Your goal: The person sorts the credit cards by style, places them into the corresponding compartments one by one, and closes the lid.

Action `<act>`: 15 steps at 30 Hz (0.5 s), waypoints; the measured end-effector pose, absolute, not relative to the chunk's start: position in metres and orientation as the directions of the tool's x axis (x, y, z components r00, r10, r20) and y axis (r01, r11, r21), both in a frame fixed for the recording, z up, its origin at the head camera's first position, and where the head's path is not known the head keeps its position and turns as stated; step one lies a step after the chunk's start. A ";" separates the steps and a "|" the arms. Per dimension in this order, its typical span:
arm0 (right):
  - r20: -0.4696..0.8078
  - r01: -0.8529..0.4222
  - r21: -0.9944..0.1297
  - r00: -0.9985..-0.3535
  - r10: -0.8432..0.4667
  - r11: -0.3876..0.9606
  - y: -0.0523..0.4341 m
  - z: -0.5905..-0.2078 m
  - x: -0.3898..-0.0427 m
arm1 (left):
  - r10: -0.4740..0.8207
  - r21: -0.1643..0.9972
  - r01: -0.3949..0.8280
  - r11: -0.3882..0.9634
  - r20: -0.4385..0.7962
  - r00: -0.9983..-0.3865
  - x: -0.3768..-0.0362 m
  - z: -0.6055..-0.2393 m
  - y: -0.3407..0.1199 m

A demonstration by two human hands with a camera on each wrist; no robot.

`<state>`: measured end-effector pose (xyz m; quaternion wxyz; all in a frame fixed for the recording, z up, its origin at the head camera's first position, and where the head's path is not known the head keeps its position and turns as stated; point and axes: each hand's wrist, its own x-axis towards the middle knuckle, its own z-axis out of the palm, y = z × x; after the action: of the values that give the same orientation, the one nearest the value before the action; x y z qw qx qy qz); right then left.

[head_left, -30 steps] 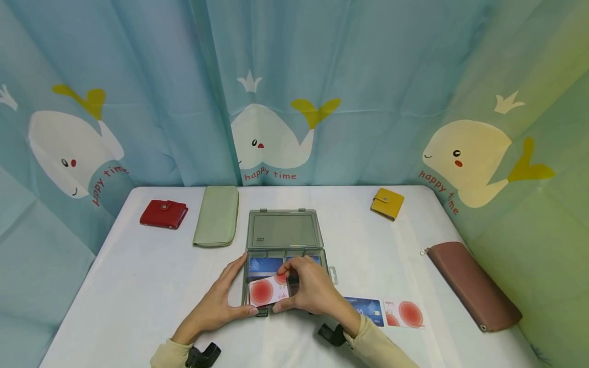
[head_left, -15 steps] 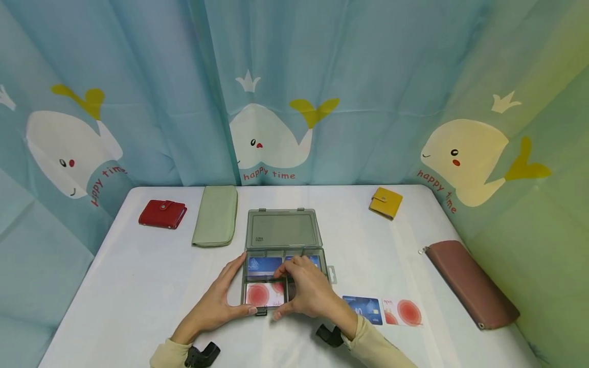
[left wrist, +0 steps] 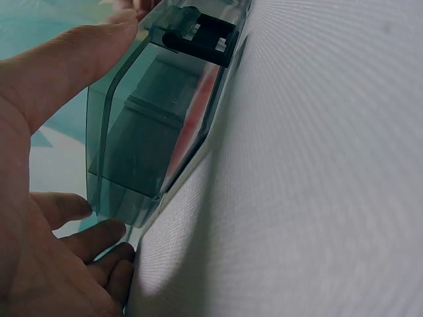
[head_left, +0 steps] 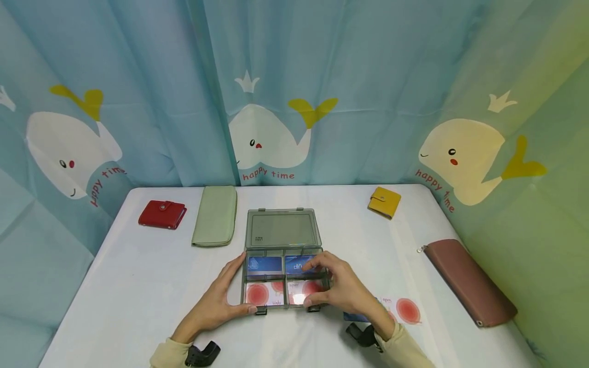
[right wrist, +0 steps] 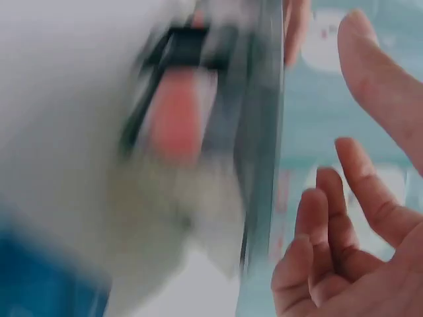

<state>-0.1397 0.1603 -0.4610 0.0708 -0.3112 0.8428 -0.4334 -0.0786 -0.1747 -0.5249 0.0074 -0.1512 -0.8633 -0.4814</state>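
Note:
A grey-green see-through plastic box [head_left: 282, 231] lies mid-table, its lid tipped back and its tray split into compartments. Blue cards [head_left: 264, 265] fill the two rear compartments; white cards with red circles [head_left: 256, 295] fill the two front ones. My left hand [head_left: 216, 302] grips the box's front left corner, thumb on the front edge and fingers along the side. Over the box's right part is my right hand [head_left: 347, 287], holding nothing, its fingers spread from the thumb. The right wrist view is blurred, but that hand [right wrist: 357, 231] shows clear of the box wall [right wrist: 264, 132].
Right of the box lie a blue card [head_left: 354, 317], partly hidden by my right arm, and a red-and-white card [head_left: 408, 311]. Around them are a red wallet [head_left: 162, 214], a pale green wallet [head_left: 214, 216], a yellow wallet [head_left: 384, 203] and a brown pouch [head_left: 470, 283].
The red-and-white card in my right hand went down into the front left compartment and was let go. My right hand has since moved right. My left hand has stayed on the box.

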 end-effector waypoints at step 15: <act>0.160 -0.437 -0.692 -0.869 -0.468 0.575 0.299 -0.459 -0.127 | 0.254 0.833 0.257 0.490 0.145 -0.956 -0.079 -0.525 -0.176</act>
<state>-0.1271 0.2986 -0.4592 0.0205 -0.2549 0.8872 -0.3840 -0.0789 -0.1756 -0.5254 0.0014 -0.1480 -0.8631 -0.4829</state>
